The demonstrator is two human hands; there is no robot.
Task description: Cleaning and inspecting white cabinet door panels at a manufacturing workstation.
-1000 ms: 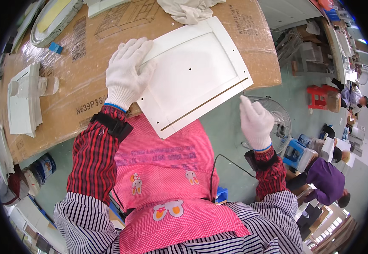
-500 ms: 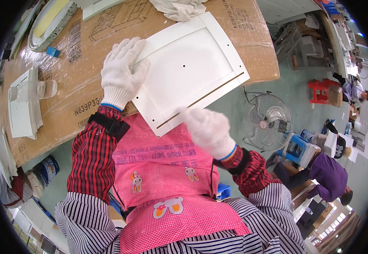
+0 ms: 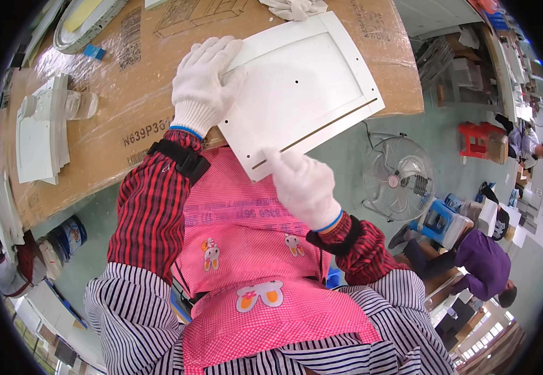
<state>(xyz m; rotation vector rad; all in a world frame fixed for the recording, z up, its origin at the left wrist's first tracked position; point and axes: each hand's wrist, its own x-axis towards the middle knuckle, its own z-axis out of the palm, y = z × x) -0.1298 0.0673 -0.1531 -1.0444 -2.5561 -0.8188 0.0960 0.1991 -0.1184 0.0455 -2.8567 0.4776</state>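
A white panel [image 3: 284, 94] with a recessed middle, small dark holes and one long narrow groove lies tilted on the cardboard-topped table, its near corner reaching past the edge. My left hand [image 3: 208, 78], in a white knitted glove, rests on the panel's left side with fingers extended and thumb spread. My gloved right hand [image 3: 304, 187] is at the near edge, its index finger touching the panel by the groove and covering part of it. The other right fingers are curled in; whatever they might hold is hidden.
White slats [image 3: 40, 140] and a clear plastic jar [image 3: 81, 105] sit on the table [image 3: 146, 112] at left. Farther off are a small blue block [image 3: 94, 52], an oval tray [image 3: 90, 28] and a cloth [image 3: 293, 7]. A fan [image 3: 398, 178] stands right; people work beyond.
The panel and my left hand appear shifted right and up in the picture, along with the table. My right hand has moved onto the near edge by the groove and is less blurred.
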